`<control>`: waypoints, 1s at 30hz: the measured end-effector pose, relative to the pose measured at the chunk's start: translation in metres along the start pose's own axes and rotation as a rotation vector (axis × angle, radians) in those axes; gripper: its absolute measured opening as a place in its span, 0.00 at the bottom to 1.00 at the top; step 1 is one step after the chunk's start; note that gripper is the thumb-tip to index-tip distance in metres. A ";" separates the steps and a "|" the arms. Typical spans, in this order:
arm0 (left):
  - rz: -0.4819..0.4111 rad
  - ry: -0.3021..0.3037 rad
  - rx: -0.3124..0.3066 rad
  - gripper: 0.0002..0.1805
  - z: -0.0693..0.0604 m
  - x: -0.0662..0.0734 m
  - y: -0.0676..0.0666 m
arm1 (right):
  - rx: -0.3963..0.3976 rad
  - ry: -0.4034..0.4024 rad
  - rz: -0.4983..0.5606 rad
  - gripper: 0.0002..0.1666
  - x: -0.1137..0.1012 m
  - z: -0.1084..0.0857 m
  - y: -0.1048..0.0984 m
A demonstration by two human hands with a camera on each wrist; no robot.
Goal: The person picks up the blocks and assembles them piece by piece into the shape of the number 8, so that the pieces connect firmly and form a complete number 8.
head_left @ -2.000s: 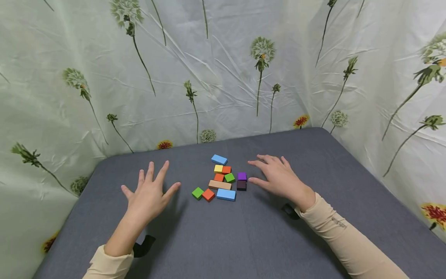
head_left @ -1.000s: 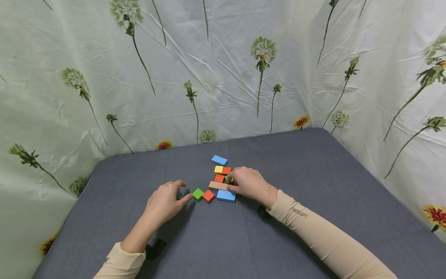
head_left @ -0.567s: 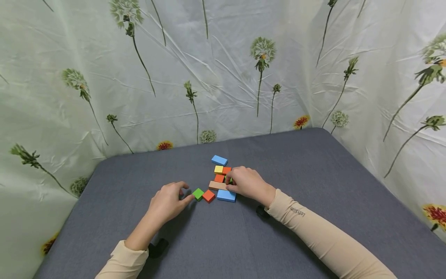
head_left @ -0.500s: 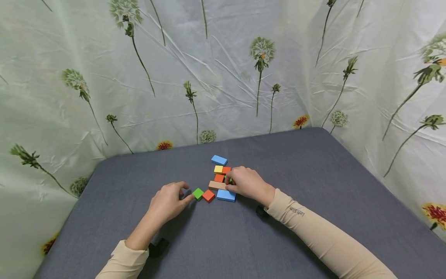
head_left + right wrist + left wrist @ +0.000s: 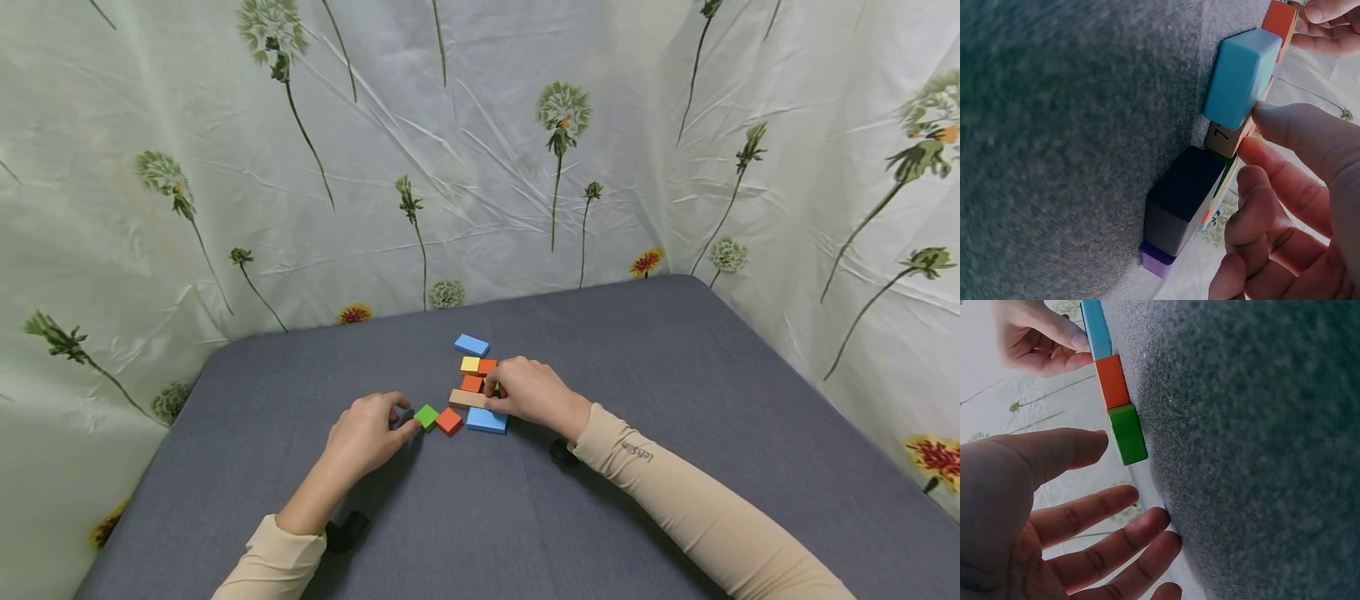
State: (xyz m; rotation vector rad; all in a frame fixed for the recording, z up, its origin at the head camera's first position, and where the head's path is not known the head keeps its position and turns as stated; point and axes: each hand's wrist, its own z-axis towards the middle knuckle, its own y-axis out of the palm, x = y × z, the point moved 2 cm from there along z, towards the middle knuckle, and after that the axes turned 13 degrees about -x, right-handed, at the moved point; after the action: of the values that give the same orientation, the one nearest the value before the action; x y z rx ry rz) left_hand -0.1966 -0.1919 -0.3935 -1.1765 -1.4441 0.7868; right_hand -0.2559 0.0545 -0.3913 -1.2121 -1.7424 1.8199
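Note:
My right hand (image 5: 536, 392) reaches over the toy blocks in the head view, thumb and index finger pinching the right end of the long natural-wood block (image 5: 467, 399). The right wrist view shows that block's end (image 5: 1224, 139) between those fingertips, by a long blue block (image 5: 1241, 78); the other fingers are curled. My left hand (image 5: 367, 433) hovers beside a green cube (image 5: 427, 417), fingers loosely bent. Its thumb tip is close to the cube (image 5: 1127, 434) in the left wrist view, and nothing is in its grasp. An orange-red cube (image 5: 449, 422) touches the green one.
Behind the wooden block lie an orange-red cube (image 5: 472, 383), a yellow cube (image 5: 470, 365), another orange-red cube (image 5: 487, 367) and a blue block (image 5: 472, 345). A black block (image 5: 1186, 194) and a purple one (image 5: 1157, 259) are hidden under my right hand in the head view. Flowered cloth (image 5: 480, 167) hangs behind the grey table (image 5: 600, 333).
Both spread hands have come down and inward to the blocks, the right one onto the wooden block. In the last half second only the left hand has crept slightly toward the green cube.

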 end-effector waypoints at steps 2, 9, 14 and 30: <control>0.002 0.003 0.002 0.19 0.000 0.000 0.000 | -0.003 0.004 0.001 0.03 0.000 0.000 0.000; 0.002 0.010 0.002 0.19 0.001 0.000 0.001 | -0.024 0.031 0.013 0.04 -0.001 0.000 0.001; 0.004 0.013 0.008 0.18 0.002 0.000 0.003 | -0.031 0.025 0.016 0.05 -0.001 -0.001 0.000; 0.009 0.014 -0.018 0.17 0.009 0.008 0.003 | -0.047 -0.004 0.018 0.05 -0.003 -0.005 0.000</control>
State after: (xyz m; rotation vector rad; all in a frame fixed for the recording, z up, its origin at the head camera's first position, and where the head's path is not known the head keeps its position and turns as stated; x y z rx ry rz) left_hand -0.2039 -0.1825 -0.3954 -1.2002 -1.4382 0.7723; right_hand -0.2506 0.0551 -0.3895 -1.2464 -1.7921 1.8023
